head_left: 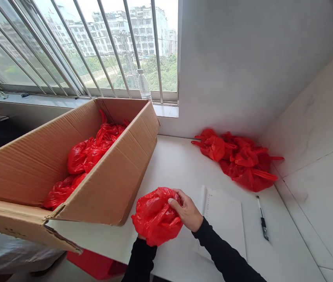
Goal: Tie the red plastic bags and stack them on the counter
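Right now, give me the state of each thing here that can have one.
Held red bag: bunched up, gripped by right hand; left hand mostly hidden
Cardboard box: open, red bags inside
Bag pile: crumpled
Notebook: lying down, partly covered
Pen: lying down, cap unclear
Bottle: upright, capped

1 held red bag point(157, 215), other bags point(247, 158) uncountable, 1 box point(122, 168), 1 notebook point(226, 219), 1 pen point(262, 220), 1 bottle point(144, 86).

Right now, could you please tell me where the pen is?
In the head view, the pen lies toward the right of the white table, between the notebook and the tiled wall, just below the heaped red bags.
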`<state>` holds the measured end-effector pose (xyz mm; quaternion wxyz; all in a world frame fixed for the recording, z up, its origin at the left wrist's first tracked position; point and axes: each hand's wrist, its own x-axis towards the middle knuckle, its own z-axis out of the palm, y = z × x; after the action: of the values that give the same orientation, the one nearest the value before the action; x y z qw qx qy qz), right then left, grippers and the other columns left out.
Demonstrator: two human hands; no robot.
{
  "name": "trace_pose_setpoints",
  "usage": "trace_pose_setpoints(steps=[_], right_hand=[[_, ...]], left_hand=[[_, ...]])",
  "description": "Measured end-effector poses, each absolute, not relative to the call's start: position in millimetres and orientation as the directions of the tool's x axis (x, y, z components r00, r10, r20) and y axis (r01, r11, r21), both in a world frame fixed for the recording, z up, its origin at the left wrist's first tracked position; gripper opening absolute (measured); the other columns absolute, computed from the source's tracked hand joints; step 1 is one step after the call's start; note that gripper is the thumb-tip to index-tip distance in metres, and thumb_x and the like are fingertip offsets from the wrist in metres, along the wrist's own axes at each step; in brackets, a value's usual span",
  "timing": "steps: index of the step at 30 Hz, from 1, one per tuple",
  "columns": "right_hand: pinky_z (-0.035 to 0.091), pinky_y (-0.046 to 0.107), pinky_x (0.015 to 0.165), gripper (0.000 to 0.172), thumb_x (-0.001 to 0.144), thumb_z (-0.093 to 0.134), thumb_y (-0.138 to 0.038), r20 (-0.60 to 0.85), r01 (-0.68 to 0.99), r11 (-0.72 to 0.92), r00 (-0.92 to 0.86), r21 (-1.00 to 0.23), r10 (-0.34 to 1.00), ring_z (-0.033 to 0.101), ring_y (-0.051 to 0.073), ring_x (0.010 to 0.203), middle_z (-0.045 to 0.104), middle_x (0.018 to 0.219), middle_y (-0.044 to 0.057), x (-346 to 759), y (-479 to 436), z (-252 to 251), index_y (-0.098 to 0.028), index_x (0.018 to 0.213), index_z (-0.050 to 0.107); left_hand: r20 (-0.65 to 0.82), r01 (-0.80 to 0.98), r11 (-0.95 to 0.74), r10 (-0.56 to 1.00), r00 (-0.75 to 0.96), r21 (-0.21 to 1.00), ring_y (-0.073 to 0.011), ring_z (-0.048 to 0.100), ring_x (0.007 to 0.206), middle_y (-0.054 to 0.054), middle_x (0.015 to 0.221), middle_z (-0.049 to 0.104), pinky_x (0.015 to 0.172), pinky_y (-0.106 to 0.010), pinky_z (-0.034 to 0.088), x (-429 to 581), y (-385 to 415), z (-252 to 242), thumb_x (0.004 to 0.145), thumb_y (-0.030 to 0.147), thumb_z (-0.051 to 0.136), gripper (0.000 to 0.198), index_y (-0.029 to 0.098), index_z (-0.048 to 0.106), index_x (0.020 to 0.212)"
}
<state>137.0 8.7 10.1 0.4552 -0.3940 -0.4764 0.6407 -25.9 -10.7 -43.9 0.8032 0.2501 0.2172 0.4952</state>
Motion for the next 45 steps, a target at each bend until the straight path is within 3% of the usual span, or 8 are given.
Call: trace_pose_setpoints(steps=[11, 16, 23, 30, 34, 38, 41, 45], right_hand=[[0.053, 0.034, 0.075, 0.044, 0.078, 0.075, -0.046, -0.246, -0.362, -0.392, -0.388, -0.846, 0.888, 0.067, 0.018, 0.074, 0.071, 0.085, 0.001, 150, 9, 1, -0.021, 0.112, 0.062], [0.052, 0.034, 0.080, 0.039, 0.077, 0.077, -0.047, -0.168, -0.400, -0.305, -0.343, -0.864, 0.924, 0.067, 0.019, 0.082, 0.070, 0.094, 0.004, 152, 6, -8, -0.019, 0.102, 0.066], [0.056, 0.038, 0.080, 0.063, 0.082, 0.071, -0.054, -0.234, -0.464, -0.432, -0.424, -0.773, 0.875, 0.068, 0.022, 0.098, 0.066, 0.123, 0.008, 155, -4, -1, -0.031, 0.136, 0.049], [0.058, 0.033, 0.063, 0.079, 0.076, 0.076, -0.055, -0.289, -0.430, -0.443, -0.378, -0.787, 0.880, 0.069, 0.019, 0.079, 0.068, 0.115, 0.006, 155, -3, -6, -0.036, 0.141, 0.036], [0.059, 0.030, 0.060, 0.065, 0.074, 0.078, -0.053, -0.229, -0.386, -0.380, -0.383, -0.840, 0.895, 0.069, 0.018, 0.079, 0.065, 0.121, 0.007, 156, 0, -13, -0.031, 0.129, 0.052], [0.059, 0.029, 0.059, 0.053, 0.079, 0.072, -0.058, -0.262, -0.348, -0.379, -0.339, -0.857, 0.904, 0.068, 0.018, 0.080, 0.063, 0.124, 0.007, 159, 5, -23, -0.026, 0.119, 0.059], [0.060, 0.031, 0.057, 0.056, 0.077, 0.074, -0.059, -0.285, -0.274, -0.390, -0.353, -0.879, 0.891, 0.068, 0.019, 0.079, 0.063, 0.124, 0.007, 165, 8, -24, -0.026, 0.120, 0.060], [0.061, 0.037, 0.064, 0.060, 0.084, 0.058, -0.070, -0.325, -0.211, -0.410, -0.344, -0.887, 0.881, 0.067, 0.025, 0.094, 0.064, 0.123, 0.009, 176, 4, -16, -0.028, 0.127, 0.061]], left_hand=[[-0.361, -0.711, 0.356, 0.920, 0.153, 0.606, -0.0420, 0.057, 0.122, -0.014, 0.113, 0.070, 0.092, -0.053, 0.054, -19, -19, -14, 0.059, 0.064, 0.082, 0.065, 0.026, 0.069, 0.109], [-0.308, -0.674, 0.236, 0.951, 0.013, 0.700, -0.0406, 0.062, 0.114, -0.008, 0.108, 0.074, 0.088, -0.047, 0.057, -27, -26, -24, 0.053, 0.043, 0.092, 0.062, 0.027, 0.069, 0.108], [-0.224, -0.668, 0.095, 0.968, -0.109, 0.738, -0.0301, 0.065, 0.114, -0.008, 0.123, 0.069, 0.094, -0.040, 0.055, -14, -18, -5, 0.065, 0.040, 0.088, 0.075, 0.031, 0.057, 0.132], [-0.279, -0.690, 0.090, 0.946, -0.167, 0.718, -0.0272, 0.065, 0.114, -0.006, 0.122, 0.070, 0.094, -0.036, 0.055, -5, -19, 13, 0.070, 0.033, 0.085, 0.067, 0.032, 0.058, 0.131], [-0.370, -0.711, 0.200, 0.925, -0.091, 0.674, -0.0276, 0.067, 0.106, -0.009, 0.116, 0.071, 0.083, -0.038, 0.058, -3, -17, 18, 0.080, 0.043, 0.073, 0.044, 0.024, 0.066, 0.119], [-0.446, -0.466, 0.350, 0.888, -0.110, 0.812, -0.0256, 0.064, 0.096, -0.009, 0.115, 0.067, 0.065, -0.032, 0.054, -12, -20, 17, 0.080, 0.046, 0.071, 0.038, 0.025, 0.070, 0.111], [-0.309, -0.106, 0.290, 0.900, -0.309, 0.951, -0.0204, 0.059, 0.081, -0.007, 0.101, 0.065, 0.061, -0.026, 0.048, -21, -21, 18, 0.066, 0.035, 0.085, 0.036, 0.025, 0.074, 0.099], [-0.156, -0.138, 0.121, 0.948, -0.278, 0.983, -0.0142, 0.049, 0.061, -0.001, 0.076, 0.063, 0.057, -0.024, 0.041, -26, -15, 23, 0.073, 0.037, 0.080, 0.022, 0.023, 0.074, 0.088]])
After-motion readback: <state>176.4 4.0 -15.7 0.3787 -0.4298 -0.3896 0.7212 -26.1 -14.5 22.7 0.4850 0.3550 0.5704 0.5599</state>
